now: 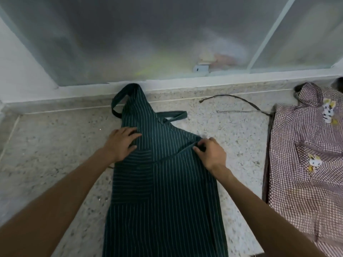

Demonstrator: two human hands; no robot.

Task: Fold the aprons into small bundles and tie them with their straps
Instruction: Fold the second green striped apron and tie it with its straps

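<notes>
1. Bare counter [55, 145] lies open to the left of the striped apron [163, 182], all the way to the white wall [16, 71].
2. Between the striped apron and the checked apron [300, 164] runs a clear strip of counter, crossed at its far end by a thin dark strap [239, 98].
3. The frosted window [148, 34] and its white sill [185, 80] close off the far edge.
4. The striped apron's neck loop [120, 99] reaches up to the sill.
</notes>
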